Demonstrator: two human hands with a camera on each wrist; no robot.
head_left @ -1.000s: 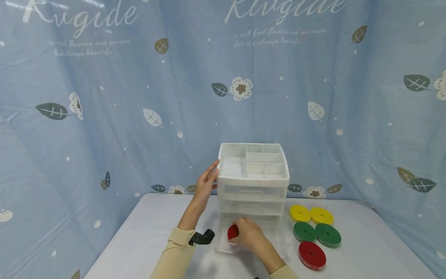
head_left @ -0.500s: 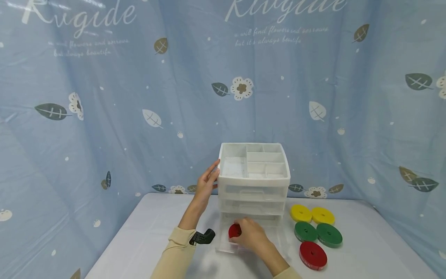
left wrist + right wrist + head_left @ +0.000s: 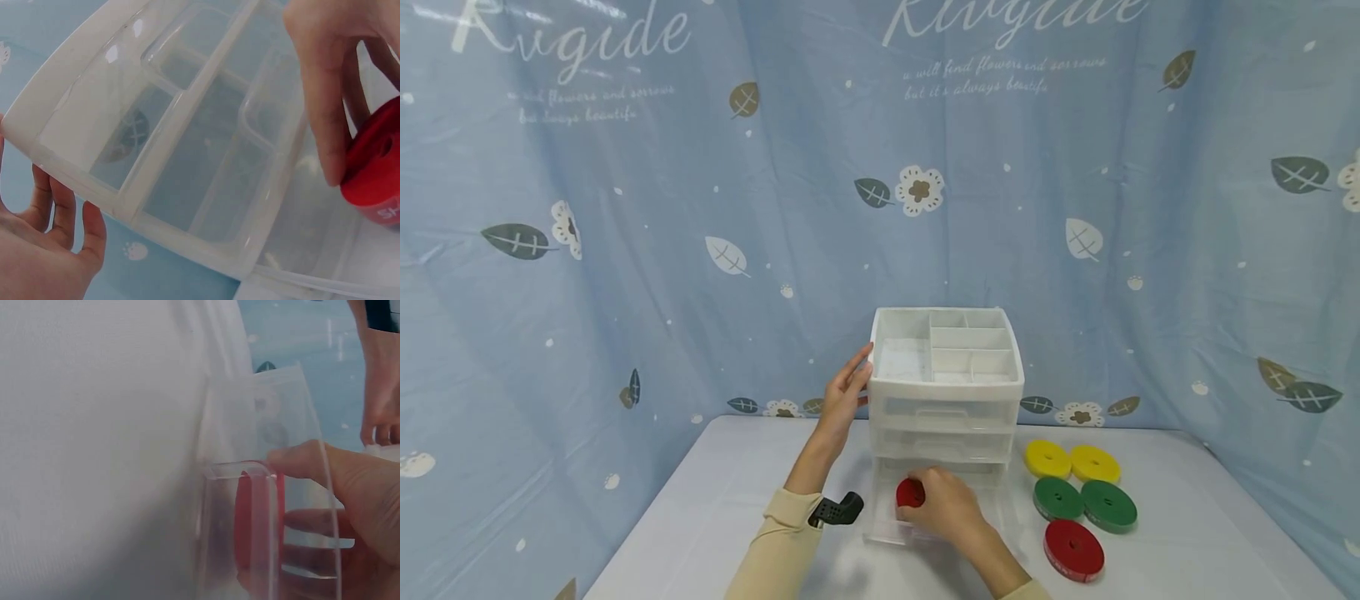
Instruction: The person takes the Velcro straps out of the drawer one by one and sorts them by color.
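A white drawer unit (image 3: 946, 389) with clear drawers stands on the table, its lowest drawer (image 3: 886, 534) pulled out. My left hand (image 3: 842, 398) touches the unit's upper left side; in the left wrist view, its slightly bent fingers (image 3: 62, 209) rest along that edge. Inside the pulled-out drawer, my right hand (image 3: 949, 502) pinches a red roll of flat strap (image 3: 910, 492) between thumb and fingers. White lettering, partly hidden, runs along the roll's side in the left wrist view. Through the drawer's clear wall, the right wrist view shows the red roll (image 3: 250, 519) behind the front.
Right of the unit lie two yellow rolls (image 3: 1093, 464), two green rolls (image 3: 1108, 506) and another red roll (image 3: 1073, 550). The unit's top tray (image 3: 904, 360) has several compartments. A blue patterned curtain (image 3: 820, 167) hangs behind the white table (image 3: 700, 500).
My right hand and the red roll have shifted slightly to the right within the drawer. The left hand keeps its place on the unit's side.
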